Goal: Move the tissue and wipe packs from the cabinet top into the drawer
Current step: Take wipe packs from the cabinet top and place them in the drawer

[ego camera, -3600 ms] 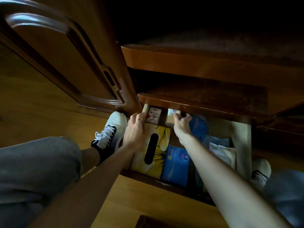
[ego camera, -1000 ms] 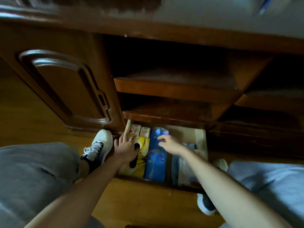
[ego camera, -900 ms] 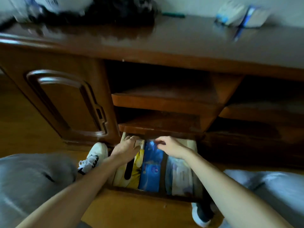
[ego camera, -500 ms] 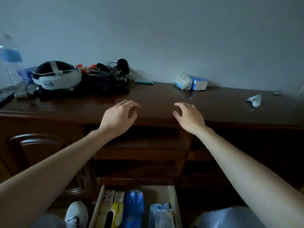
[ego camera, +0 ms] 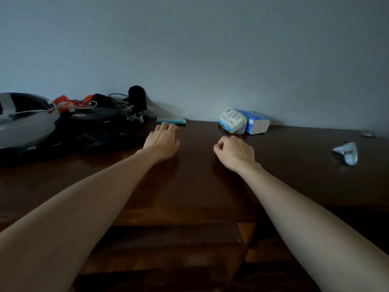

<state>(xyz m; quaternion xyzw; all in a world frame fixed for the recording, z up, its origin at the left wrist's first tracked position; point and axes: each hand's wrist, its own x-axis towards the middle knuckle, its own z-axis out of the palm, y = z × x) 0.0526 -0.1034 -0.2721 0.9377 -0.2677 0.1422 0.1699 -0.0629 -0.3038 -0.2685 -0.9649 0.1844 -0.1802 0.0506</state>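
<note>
The dark wooden cabinet top (ego camera: pixel 200 186) spans the view against a grey wall, carrying a white and black headset (ego camera: pixel 25 123) and a black bundle of cables (ego camera: pixel 101 125) at far left. Both bare arms extend over it: the left hand (ego camera: pixel 162 142) and right hand (ego camera: pixel 234 153) hover apart, fingers loosely curled, gripping nothing. Remaining at the rear edge are a blue tissue pack (ego camera: pixel 255 123) touching a white wipe pack (ego camera: pixel 231 123), and a flat teal pack (ego camera: pixel 171 120) just beyond the left fingertips.

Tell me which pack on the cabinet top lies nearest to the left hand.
The flat teal-edged pack by the wall, just beyond the left hand. The white and blue packs lie farther right, ahead of the right hand.
</note>
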